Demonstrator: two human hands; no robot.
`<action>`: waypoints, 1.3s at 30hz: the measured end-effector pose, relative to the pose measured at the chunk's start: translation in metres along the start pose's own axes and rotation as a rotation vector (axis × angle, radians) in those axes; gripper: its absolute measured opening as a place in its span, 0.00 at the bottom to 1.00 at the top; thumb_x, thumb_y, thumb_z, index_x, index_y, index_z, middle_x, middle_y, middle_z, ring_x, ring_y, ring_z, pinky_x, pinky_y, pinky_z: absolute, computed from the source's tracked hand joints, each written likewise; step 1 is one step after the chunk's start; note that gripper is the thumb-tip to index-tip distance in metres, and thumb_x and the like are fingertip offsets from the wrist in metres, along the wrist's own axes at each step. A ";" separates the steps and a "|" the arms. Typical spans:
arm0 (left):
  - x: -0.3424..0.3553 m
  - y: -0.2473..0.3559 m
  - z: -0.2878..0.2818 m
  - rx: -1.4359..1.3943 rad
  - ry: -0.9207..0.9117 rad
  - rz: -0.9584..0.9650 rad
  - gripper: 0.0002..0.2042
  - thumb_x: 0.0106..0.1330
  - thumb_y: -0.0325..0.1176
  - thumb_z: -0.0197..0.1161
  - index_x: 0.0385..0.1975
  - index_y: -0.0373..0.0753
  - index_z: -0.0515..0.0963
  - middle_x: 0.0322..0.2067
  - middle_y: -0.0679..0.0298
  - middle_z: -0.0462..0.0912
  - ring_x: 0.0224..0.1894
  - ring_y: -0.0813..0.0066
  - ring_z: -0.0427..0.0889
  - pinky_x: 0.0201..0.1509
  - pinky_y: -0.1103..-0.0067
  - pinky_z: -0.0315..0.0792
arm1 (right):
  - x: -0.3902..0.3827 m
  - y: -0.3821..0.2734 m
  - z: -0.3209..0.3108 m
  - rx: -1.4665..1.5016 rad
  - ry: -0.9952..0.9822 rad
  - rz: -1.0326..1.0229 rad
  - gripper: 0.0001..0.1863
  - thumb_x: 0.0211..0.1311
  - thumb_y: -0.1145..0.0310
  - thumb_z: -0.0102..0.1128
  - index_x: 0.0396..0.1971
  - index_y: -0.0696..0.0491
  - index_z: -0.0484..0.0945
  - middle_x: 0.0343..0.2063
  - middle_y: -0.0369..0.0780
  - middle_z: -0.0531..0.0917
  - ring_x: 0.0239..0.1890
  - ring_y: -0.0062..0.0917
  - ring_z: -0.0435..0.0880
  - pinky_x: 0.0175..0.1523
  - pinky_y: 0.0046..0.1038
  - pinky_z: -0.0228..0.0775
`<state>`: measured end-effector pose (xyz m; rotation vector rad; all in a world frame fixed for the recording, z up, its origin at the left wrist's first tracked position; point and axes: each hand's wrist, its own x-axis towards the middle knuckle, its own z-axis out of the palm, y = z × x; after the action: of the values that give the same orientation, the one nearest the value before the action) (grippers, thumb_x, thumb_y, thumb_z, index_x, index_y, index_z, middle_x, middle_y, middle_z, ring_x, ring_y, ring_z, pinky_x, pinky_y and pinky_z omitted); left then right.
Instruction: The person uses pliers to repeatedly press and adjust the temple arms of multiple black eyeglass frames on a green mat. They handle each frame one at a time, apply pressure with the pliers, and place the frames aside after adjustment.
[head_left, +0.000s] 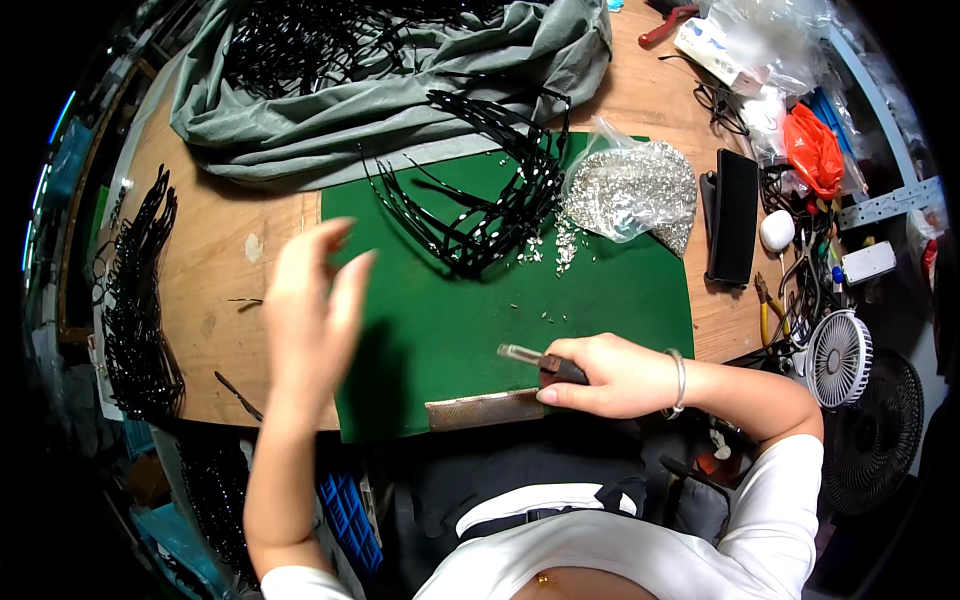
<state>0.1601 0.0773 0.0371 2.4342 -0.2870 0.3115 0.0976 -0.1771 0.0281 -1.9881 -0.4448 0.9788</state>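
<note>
Head view. The left hand is raised above the left part of the green mat, its shadow falling on the mat just to its right. Thumb and forefinger stand apart and nothing is seen between them; the other fingers are partly hidden and blurred. The right hand is closed around the dark handle of a hand tool, whose pale metal tip points left toward the left hand. A bracelet sits on the right wrist.

A textured strip lies along the near edge of the mat, just below and left of the right hand. Ahead of both hands, between them from side to side, lies a loose bundle of thin black bands. A clear bag of silvery bits sits beyond the right hand, with loose bits spilled on the mat near the bundle. A grey cloth with more black bands lies on the bench beyond the left hand; a further black pile lies to that hand's left. To the right of the right hand are yellow-handled pliers and a white fan.
</note>
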 end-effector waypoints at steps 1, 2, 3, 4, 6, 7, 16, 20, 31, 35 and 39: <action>0.012 0.014 0.012 -0.024 0.005 0.210 0.11 0.55 0.27 0.57 0.38 0.32 0.71 0.32 0.57 0.74 0.32 0.70 0.74 0.37 0.78 0.69 | 0.001 -0.004 0.002 -0.026 0.008 -0.029 0.17 0.53 0.60 0.54 0.32 0.61 0.71 0.23 0.49 0.77 0.27 0.39 0.77 0.33 0.32 0.68; 0.023 0.021 0.030 0.025 -0.061 0.361 0.11 0.55 0.29 0.57 0.37 0.33 0.71 0.33 0.55 0.75 0.33 0.66 0.75 0.37 0.76 0.69 | -0.001 -0.004 0.005 0.000 0.035 -0.082 0.16 0.53 0.61 0.54 0.32 0.61 0.71 0.23 0.49 0.77 0.28 0.39 0.77 0.34 0.32 0.68; 0.025 0.017 0.049 0.050 -0.089 0.395 0.09 0.56 0.32 0.56 0.32 0.33 0.72 0.29 0.54 0.75 0.32 0.62 0.75 0.36 0.74 0.68 | -0.001 -0.004 0.008 0.006 0.023 -0.104 0.16 0.53 0.61 0.54 0.31 0.61 0.71 0.24 0.49 0.77 0.29 0.40 0.77 0.35 0.32 0.68; 0.027 0.010 0.055 0.065 -0.208 0.257 0.08 0.58 0.33 0.55 0.30 0.33 0.73 0.26 0.56 0.75 0.30 0.65 0.75 0.35 0.76 0.67 | -0.003 -0.005 0.008 -0.010 0.020 -0.093 0.16 0.53 0.61 0.54 0.32 0.61 0.71 0.25 0.49 0.77 0.29 0.40 0.77 0.35 0.32 0.68; 0.028 0.000 0.063 -0.134 -0.248 0.029 0.10 0.61 0.35 0.51 0.25 0.34 0.73 0.23 0.60 0.75 0.28 0.72 0.74 0.33 0.78 0.66 | -0.010 0.001 0.003 -0.036 0.065 -0.061 0.15 0.53 0.61 0.54 0.32 0.60 0.71 0.25 0.50 0.77 0.30 0.40 0.77 0.36 0.32 0.68; 0.027 -0.007 0.061 -0.335 -0.156 -0.077 0.12 0.62 0.35 0.49 0.23 0.33 0.73 0.22 0.62 0.75 0.27 0.76 0.73 0.32 0.80 0.66 | -0.013 0.005 0.000 -0.052 0.097 -0.051 0.15 0.53 0.61 0.54 0.32 0.60 0.71 0.25 0.50 0.77 0.30 0.41 0.77 0.36 0.33 0.68; -0.049 0.062 -0.020 -1.126 0.041 -0.231 0.12 0.63 0.28 0.43 0.44 0.36 0.54 0.40 0.43 0.72 0.24 0.72 0.77 0.27 0.80 0.74 | -0.012 0.025 0.027 -0.890 0.407 -0.141 0.24 0.43 0.72 0.56 0.43 0.64 0.66 0.37 0.43 0.69 0.29 0.30 0.73 0.34 0.29 0.64; -0.116 0.056 -0.009 -1.082 -0.055 -0.440 0.29 0.49 0.16 0.56 0.49 0.35 0.48 0.41 0.46 0.71 0.27 0.79 0.74 0.34 0.83 0.73 | -0.013 0.013 0.016 -0.697 0.430 -0.162 0.21 0.43 0.71 0.57 0.40 0.60 0.67 0.35 0.44 0.70 0.30 0.34 0.74 0.36 0.31 0.66; -0.134 0.060 0.016 -1.064 -0.052 -0.244 0.45 0.47 0.15 0.58 0.59 0.40 0.32 0.43 0.47 0.68 0.29 0.83 0.73 0.38 0.86 0.69 | 0.021 0.042 0.013 -0.563 0.542 -0.186 0.10 0.41 0.74 0.58 0.26 0.56 0.68 0.23 0.42 0.71 0.29 0.36 0.72 0.34 0.33 0.64; -0.128 0.060 0.022 -1.107 -0.107 -0.198 0.46 0.47 0.14 0.57 0.59 0.41 0.29 0.46 0.46 0.65 0.30 0.82 0.72 0.38 0.85 0.69 | 0.025 0.039 0.015 -0.666 0.515 -0.145 0.12 0.40 0.75 0.58 0.28 0.56 0.67 0.25 0.42 0.70 0.30 0.36 0.72 0.34 0.33 0.64; -0.124 0.062 0.025 -0.955 -0.080 -0.117 0.45 0.47 0.12 0.57 0.58 0.38 0.30 0.48 0.44 0.64 0.33 0.74 0.75 0.40 0.82 0.71 | 0.009 0.010 0.016 -0.322 0.478 -0.109 0.11 0.40 0.78 0.56 0.28 0.58 0.68 0.25 0.43 0.72 0.30 0.36 0.74 0.35 0.33 0.65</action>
<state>0.0288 0.0296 0.0185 1.5105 -0.2475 0.0017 0.0907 -0.1683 0.0103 -2.3674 -0.4540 0.3544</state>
